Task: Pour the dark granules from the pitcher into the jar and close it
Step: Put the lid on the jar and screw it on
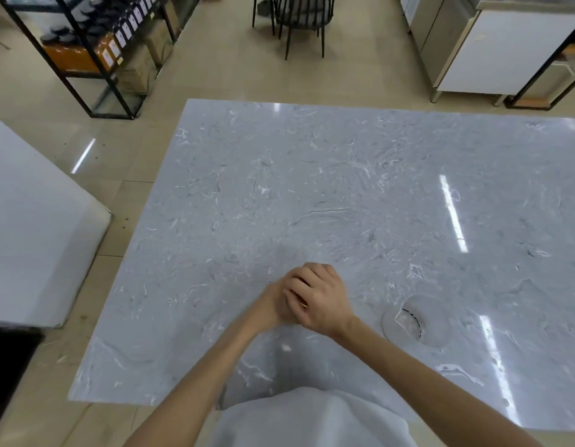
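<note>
My two hands meet low over the marble table (pixel 312 188), near its front middle. My right hand (pixel 321 300) lies on top, fingers curled down over something small. My left hand (pixel 273 306) is wrapped around it from below and the left. Only a dark sliver and a gold glint show between the fingers, so the jar and its lid are almost entirely hidden. The clear pitcher (pixel 423 324) rests on the table just right of my right wrist, apart from both hands. It looks nearly empty, with a thin line of dark granules along its rim.
A black metal shelf rack (pixel 95 50) with jars and boxes stands on the floor at the far left. A dark chair (pixel 299 17) is beyond the table, and a white cabinet (pixel 505 50) at the far right. A white counter (pixel 31 227) flanks the left side.
</note>
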`<act>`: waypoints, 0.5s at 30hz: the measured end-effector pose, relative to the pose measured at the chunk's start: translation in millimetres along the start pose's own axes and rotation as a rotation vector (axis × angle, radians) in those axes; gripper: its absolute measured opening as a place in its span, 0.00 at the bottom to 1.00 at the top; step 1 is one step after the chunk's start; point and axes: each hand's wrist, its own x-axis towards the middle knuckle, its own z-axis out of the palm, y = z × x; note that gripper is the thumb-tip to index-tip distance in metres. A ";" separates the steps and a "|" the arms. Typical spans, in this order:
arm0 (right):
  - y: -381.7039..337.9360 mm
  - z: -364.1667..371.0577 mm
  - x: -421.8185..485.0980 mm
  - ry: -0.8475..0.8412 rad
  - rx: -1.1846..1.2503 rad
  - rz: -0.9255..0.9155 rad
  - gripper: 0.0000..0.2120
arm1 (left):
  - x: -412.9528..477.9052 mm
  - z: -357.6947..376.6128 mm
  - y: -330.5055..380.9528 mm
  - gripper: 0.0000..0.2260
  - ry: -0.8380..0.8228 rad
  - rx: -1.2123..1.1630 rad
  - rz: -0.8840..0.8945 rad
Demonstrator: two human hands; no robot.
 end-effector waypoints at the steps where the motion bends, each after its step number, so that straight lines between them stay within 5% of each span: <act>1: 6.9 -4.6 -1.7 -0.062 0.042 -0.144 0.06 | -3.3 -3.3 -6.1 0.15 -0.070 -0.015 -0.013; 5: 19.9 -7.6 0.5 -0.105 0.115 -0.345 0.05 | -0.8 3.2 -8.5 0.16 -0.089 0.043 -0.023; 7: 15.0 -2.5 0.7 -0.008 0.062 -0.221 0.05 | -0.3 13.6 0.6 0.13 0.067 0.147 -0.019; 11: -18.1 5.4 -1.2 0.144 -0.029 0.199 0.06 | -17.1 34.2 23.2 0.09 0.509 -0.024 -0.144; 13: -31.8 7.6 2.1 0.134 -0.039 0.366 0.05 | -13.9 37.9 25.5 0.03 0.512 0.143 -0.083; 15: -31.3 3.9 -0.6 0.108 -0.028 0.365 0.04 | -8.9 27.6 19.1 0.06 0.323 0.061 -0.086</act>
